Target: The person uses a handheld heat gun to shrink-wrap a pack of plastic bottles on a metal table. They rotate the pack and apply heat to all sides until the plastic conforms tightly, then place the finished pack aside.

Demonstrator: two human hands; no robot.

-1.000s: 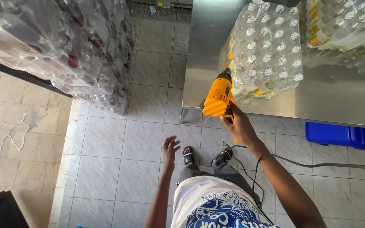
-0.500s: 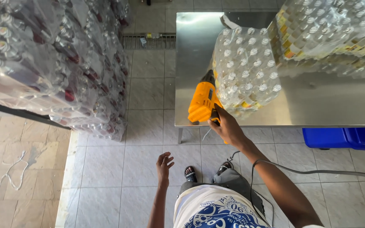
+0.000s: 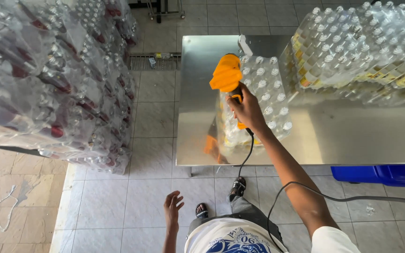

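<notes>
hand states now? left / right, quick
Left hand: open, fingers spread, empty, hanging above the floor tiles.
Right hand: closed on the orange heat gun, held at the wrapped bottle pack.

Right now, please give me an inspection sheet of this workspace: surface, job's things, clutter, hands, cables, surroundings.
Surface: steel table, shiny, reflecting the orange tool.
Job's things: orange heat gun aimed at a shrink-wrapped pack of bottles near the table's front edge.
Clutter: larger wrapped bottle packs piled at the table's far right.
Hands: right hand grips the heat gun's handle; left hand open, low over the floor, touching nothing.
Cables: black cord runs from the gun, past the arm, off to the right.
Surroundings: tall stack of wrapped bottles at left; tiled floor; blue container under the table.
</notes>
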